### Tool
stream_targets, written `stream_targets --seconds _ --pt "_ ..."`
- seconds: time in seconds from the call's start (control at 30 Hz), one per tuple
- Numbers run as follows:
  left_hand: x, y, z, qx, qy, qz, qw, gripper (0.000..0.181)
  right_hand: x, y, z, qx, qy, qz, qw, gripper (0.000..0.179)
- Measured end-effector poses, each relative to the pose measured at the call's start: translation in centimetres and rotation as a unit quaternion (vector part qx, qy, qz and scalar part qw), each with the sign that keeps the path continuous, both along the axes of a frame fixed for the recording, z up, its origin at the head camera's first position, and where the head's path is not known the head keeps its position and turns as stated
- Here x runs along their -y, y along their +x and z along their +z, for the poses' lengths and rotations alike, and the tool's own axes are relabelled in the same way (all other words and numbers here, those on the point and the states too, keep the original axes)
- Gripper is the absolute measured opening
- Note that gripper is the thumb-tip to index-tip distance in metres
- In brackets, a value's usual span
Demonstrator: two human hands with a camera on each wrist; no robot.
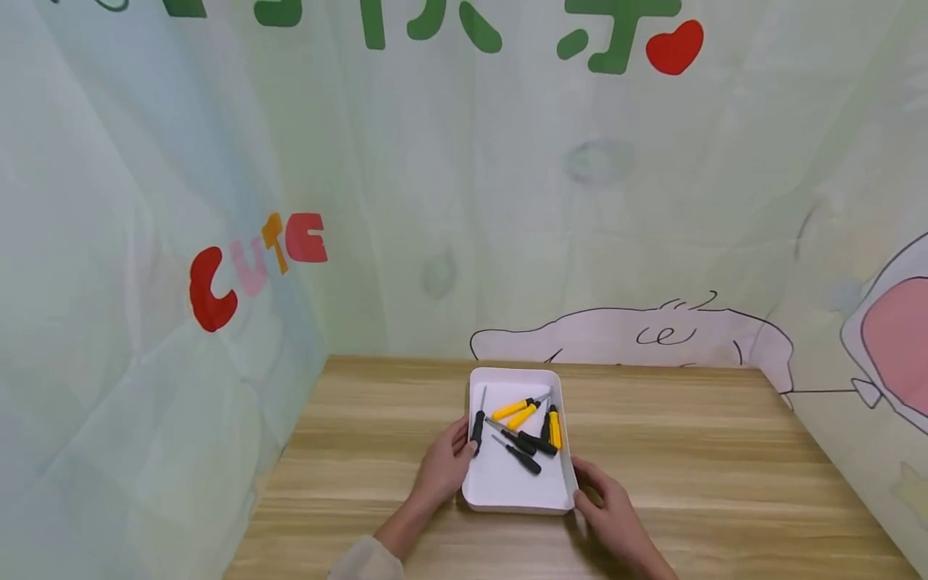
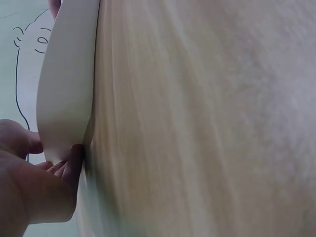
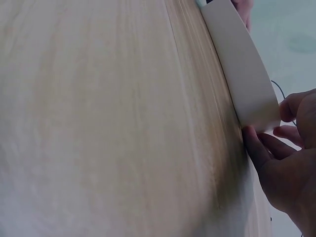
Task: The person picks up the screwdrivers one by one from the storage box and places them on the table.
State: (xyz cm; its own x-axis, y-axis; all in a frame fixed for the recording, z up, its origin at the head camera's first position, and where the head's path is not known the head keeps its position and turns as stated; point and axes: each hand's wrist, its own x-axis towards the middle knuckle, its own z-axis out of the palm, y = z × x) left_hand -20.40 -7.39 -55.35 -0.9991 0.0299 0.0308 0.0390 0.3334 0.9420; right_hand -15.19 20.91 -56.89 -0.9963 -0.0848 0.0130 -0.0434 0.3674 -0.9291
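A shallow white tray sits at the wooden table's middle, holding several small screwdrivers with black or yellow handles. My left hand grips its left side, thumb over the rim beside a black-handled screwdriver. On the opposite side, nearer the front corner, my right hand holds the tray between thumb and fingers. Yellow-handled screwdrivers lie toward the back right, and another black-handled one lies lower in the middle. Both wrist views show fingertips under the tray's lower edge, close to the tabletop.
The wood-grain table extends to both sides of the tray. A printed fabric curtain with green characters, a red heart and cartoon drawings hangs behind it and along the sides.
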Motion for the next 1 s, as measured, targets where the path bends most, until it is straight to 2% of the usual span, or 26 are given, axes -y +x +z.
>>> stream_targets --seconds 0.27,0.57,0.73,1.0 --pt "0.08 0.06 -0.56 0.002 0.006 0.003 1.0 0.05 0.2 0.47 -0.21 0.008 -0.01 -0.004 0.9999 0.051" --pt "0.0 0.31 -0.54 -0.004 0.027 0.005 0.9996 0.05 -0.16 0.31 0.01 0.01 0.001 0.001 0.9999 0.051" --pt "-0.1 0.43 -0.55 -0.006 0.031 -0.001 0.9995 0.048 -0.31 0.42 0.18 0.024 0.017 -0.001 0.9996 0.051" --pt "0.64 0.46 -0.39 -0.004 0.03 -0.019 0.9994 0.048 -0.07 0.29 0.19 0.027 0.003 0.005 0.9996 0.052"
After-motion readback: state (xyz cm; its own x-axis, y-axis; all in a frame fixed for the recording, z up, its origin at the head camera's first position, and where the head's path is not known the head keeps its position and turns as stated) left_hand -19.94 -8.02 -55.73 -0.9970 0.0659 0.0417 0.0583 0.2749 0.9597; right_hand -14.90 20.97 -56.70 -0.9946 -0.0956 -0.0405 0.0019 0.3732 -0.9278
